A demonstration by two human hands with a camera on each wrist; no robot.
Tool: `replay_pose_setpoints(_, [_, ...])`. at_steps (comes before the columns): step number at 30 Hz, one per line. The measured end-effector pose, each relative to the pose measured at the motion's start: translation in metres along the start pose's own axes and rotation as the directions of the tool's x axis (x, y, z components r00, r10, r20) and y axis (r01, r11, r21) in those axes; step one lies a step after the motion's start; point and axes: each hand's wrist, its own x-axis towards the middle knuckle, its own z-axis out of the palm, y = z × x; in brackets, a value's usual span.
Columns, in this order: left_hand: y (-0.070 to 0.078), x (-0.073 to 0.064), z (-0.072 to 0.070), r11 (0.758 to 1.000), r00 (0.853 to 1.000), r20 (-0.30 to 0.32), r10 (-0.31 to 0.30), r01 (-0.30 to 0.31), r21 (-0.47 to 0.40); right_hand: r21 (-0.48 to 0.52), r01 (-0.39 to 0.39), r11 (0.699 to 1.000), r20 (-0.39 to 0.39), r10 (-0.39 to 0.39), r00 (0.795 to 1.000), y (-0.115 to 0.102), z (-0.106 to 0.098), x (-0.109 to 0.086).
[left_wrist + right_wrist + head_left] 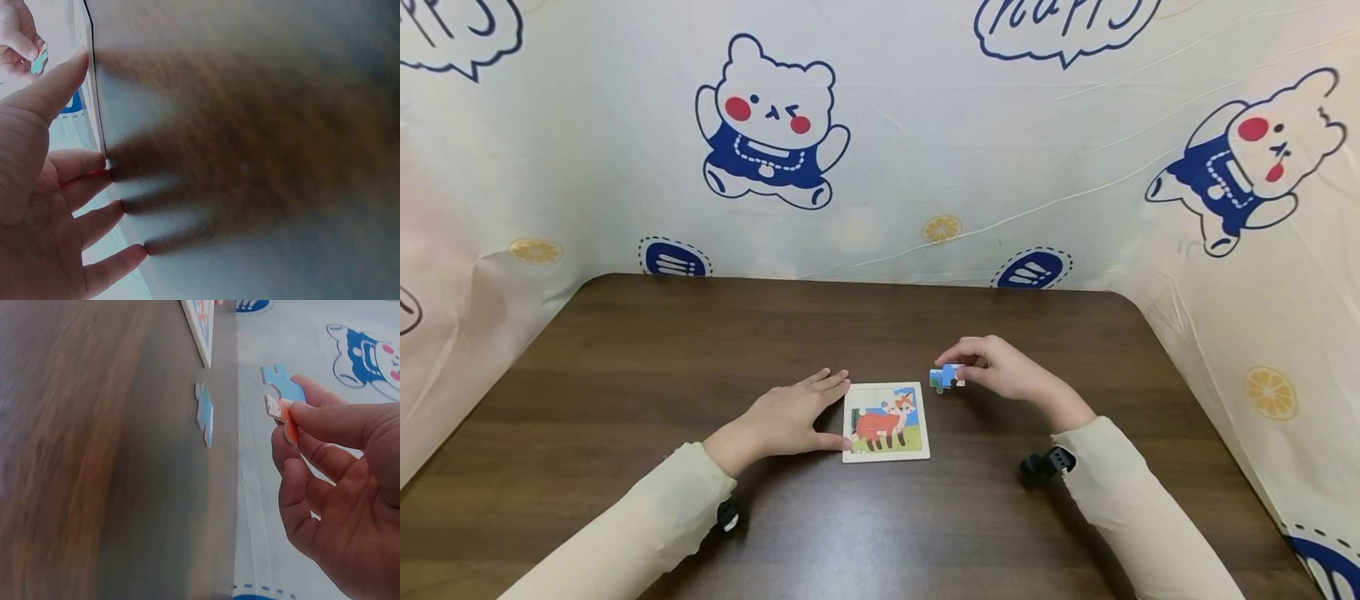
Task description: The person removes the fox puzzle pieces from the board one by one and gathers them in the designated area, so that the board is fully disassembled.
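Note:
A square fox puzzle (886,446) in a pale wooden frame lies on the table, with some picture pieces in it and a bare patch at its upper left. My left hand (786,417) is at the frame's left side, fingers spread and fairly straight, the thumb touching the lower left edge. Above the table, right of the frame, my right hand (1003,371) pinches a blue and orange puzzle piece (284,384) between thumb and fingers. Another puzzle piece (205,412), mostly blue, lies flat on the table near the frame's upper right corner.
The brown wooden table (880,533) has rounded far corners. A pale cloth (895,125) printed with bears hangs behind it and along both sides. A dark wrist device (1047,467) is worn at the right sleeve, and another (727,515) at the left.

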Motion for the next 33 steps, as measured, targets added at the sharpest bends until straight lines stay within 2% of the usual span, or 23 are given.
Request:
replay_pose_setpoints(8, [0.001, -0.001, 0.0, 1.0, 1.0, -0.002, -0.002, 0.002, -0.01, -0.005, -0.037, 0.999, 0.0, 0.037, 0.999, 0.016, -0.005, -0.008])
replay_pose_setpoints(17, [0.001, -0.001, 0.0, 1.0, 1.0, -0.003, -0.003, 0.003, -0.006, -0.027, -0.044, 0.999, 0.033, 0.044, 0.998, 0.038, -0.007, -0.01])
replay_pose_setpoints(26, [0.0, -0.001, 0.0, 1.0, 1.0, -0.003, -0.005, 0.005, -0.001, -0.039, -0.079, 0.996, 0.053, 0.081, 0.995, 0.044, -0.006, -0.007])
replay_pose_setpoints(33, [-0.001, 0.0, 0.001, 1.0, 1.0, -0.002, -0.014, 0.014, -0.002, -0.037, -0.122, 0.992, 0.018, 0.123, 0.992, 0.043, -0.006, -0.006])
